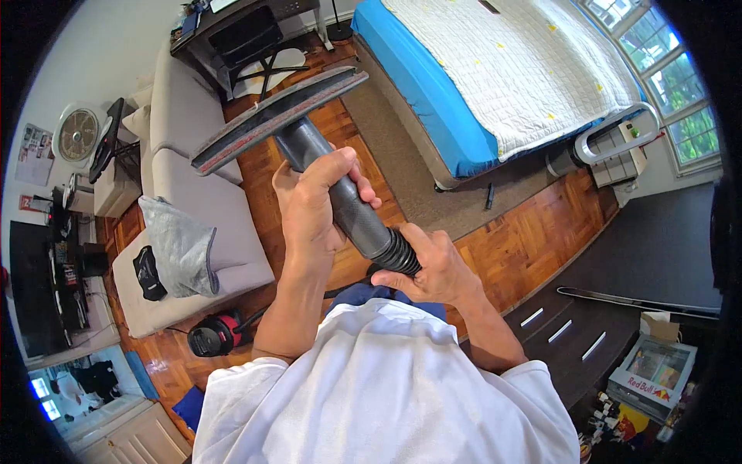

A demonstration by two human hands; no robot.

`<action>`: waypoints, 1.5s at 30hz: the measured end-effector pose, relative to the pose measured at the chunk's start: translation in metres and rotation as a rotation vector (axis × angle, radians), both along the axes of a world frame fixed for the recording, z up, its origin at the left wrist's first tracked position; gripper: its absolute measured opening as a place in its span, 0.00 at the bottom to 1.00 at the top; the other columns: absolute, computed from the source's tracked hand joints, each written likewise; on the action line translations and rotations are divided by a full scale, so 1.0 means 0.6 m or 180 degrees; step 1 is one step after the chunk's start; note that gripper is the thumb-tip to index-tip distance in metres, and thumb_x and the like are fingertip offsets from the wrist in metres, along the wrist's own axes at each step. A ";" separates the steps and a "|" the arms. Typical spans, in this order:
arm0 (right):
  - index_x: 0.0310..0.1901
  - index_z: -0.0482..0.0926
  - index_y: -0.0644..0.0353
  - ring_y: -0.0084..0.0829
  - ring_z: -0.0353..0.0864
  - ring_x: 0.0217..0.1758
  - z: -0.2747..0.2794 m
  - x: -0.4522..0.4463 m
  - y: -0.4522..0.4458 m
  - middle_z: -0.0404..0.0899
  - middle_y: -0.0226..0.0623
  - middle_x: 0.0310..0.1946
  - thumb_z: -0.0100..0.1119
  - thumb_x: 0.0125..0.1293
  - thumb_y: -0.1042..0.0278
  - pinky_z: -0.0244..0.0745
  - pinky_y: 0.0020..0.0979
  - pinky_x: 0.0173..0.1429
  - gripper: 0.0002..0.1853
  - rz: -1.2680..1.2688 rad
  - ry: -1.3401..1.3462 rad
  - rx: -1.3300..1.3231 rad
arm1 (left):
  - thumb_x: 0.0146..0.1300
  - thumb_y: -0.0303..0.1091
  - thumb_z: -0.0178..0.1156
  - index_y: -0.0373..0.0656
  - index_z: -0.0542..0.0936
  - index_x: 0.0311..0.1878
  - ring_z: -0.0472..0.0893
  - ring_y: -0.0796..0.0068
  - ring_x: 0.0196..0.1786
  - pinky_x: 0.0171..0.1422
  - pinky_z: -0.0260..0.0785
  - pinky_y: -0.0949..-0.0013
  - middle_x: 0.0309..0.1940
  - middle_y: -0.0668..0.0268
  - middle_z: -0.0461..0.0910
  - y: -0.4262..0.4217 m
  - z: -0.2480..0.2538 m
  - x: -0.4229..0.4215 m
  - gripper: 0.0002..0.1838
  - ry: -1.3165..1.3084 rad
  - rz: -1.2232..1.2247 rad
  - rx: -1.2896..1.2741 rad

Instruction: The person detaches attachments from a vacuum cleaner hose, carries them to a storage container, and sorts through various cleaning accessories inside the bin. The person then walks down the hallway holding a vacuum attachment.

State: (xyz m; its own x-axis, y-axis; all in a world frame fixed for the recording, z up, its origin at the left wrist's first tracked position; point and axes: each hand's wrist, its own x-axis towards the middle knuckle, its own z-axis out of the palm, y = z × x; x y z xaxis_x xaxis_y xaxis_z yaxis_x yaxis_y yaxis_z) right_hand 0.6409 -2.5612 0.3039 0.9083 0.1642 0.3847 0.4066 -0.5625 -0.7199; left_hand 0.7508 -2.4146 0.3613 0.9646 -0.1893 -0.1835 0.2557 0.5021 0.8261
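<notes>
Held up in front of me is a black vacuum floor nozzle (278, 116), its wide slotted underside with reddish strips facing me. It tilts up toward the left. My left hand (313, 193) wraps round the nozzle's dark tube (359, 216) just below the wide head. Lower down, my right hand (437, 267) grips the ribbed hose end (400, 254) where it meets the tube. Below the hose end, the rest of the hose is mostly hidden by my hands and body. A red and black vacuum cleaner (216, 334) stands on the wooden floor by the sofa.
Left is a beige sofa (193, 193) with a grey blanket (179, 247). A blue-sheeted bed (417, 85) stands on a brown rug (456, 209), where a small dark object (489, 196) lies. Dark drawers (564, 332) are at right; an office chair (247, 35) sits by the desk.
</notes>
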 end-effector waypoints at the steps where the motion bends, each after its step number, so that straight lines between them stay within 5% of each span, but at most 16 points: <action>1: 0.40 0.72 0.64 0.50 0.77 0.22 -0.004 -0.001 -0.002 0.74 0.43 0.21 0.74 0.54 0.42 0.71 0.41 0.28 0.31 0.0051 0.0305 0.0146 | 0.58 0.29 0.65 0.35 0.72 0.40 0.78 0.67 0.19 0.23 0.78 0.58 0.24 0.59 0.75 0.000 -0.003 0.002 0.13 0.0006 0.0018 -0.0024; 8: 0.40 0.73 0.64 0.32 0.72 0.21 -0.015 0.008 -0.006 0.71 0.35 0.22 0.70 0.60 0.43 0.67 0.35 0.28 0.28 0.0369 0.1029 0.0750 | 0.60 0.36 0.68 0.35 0.72 0.37 0.80 0.71 0.19 0.22 0.79 0.66 0.23 0.60 0.76 -0.010 -0.013 0.008 0.16 0.0013 -0.0107 0.0230; 10: 0.35 0.70 0.64 0.40 0.77 0.21 -0.006 0.013 -0.006 0.72 0.41 0.19 0.67 0.64 0.46 0.70 0.37 0.27 0.26 0.0420 0.1068 0.0740 | 0.61 0.41 0.68 0.36 0.71 0.38 0.81 0.71 0.19 0.21 0.78 0.67 0.23 0.61 0.76 -0.014 -0.015 0.011 0.19 -0.0183 -0.0082 0.0162; 15: 0.41 0.74 0.64 0.20 0.76 0.22 -0.008 0.020 0.003 0.74 0.29 0.21 0.65 0.67 0.51 0.70 0.26 0.26 0.21 0.0203 0.1598 0.1696 | 0.64 0.49 0.67 0.40 0.69 0.42 0.82 0.70 0.20 0.21 0.77 0.69 0.23 0.62 0.75 -0.017 -0.011 0.026 0.23 -0.0312 0.0123 0.0340; 28: 0.40 0.74 0.63 0.19 0.74 0.20 0.000 0.023 0.008 0.75 0.29 0.21 0.63 0.69 0.52 0.69 0.24 0.25 0.19 0.0386 0.1827 0.1901 | 0.66 0.46 0.65 0.39 0.69 0.42 0.79 0.73 0.16 0.19 0.74 0.70 0.21 0.64 0.75 -0.016 -0.033 0.032 0.20 -0.0327 0.0268 0.0357; 36: 0.35 0.71 0.64 0.44 0.79 0.19 0.022 0.017 0.025 0.75 0.43 0.18 0.65 0.67 0.52 0.70 0.40 0.26 0.21 -0.0217 0.0728 0.0243 | 0.68 0.42 0.63 0.39 0.68 0.39 0.79 0.72 0.16 0.18 0.74 0.68 0.21 0.62 0.75 -0.013 -0.029 0.021 0.17 -0.0251 0.0515 0.0261; 43: 0.33 0.70 0.63 0.46 0.79 0.19 0.027 0.018 0.008 0.74 0.43 0.17 0.66 0.66 0.51 0.69 0.38 0.25 0.22 -0.0029 0.1237 0.0554 | 0.67 0.43 0.63 0.40 0.69 0.38 0.79 0.72 0.16 0.18 0.74 0.68 0.20 0.61 0.76 -0.008 -0.029 0.023 0.17 -0.0237 0.0475 0.0113; 45: 0.34 0.71 0.64 0.40 0.79 0.19 0.014 0.020 0.000 0.73 0.41 0.16 0.65 0.66 0.50 0.68 0.37 0.24 0.23 0.0131 0.1380 0.0720 | 0.65 0.41 0.65 0.39 0.69 0.38 0.78 0.71 0.15 0.15 0.72 0.69 0.21 0.62 0.75 -0.006 -0.024 0.024 0.18 -0.0180 0.0473 -0.0040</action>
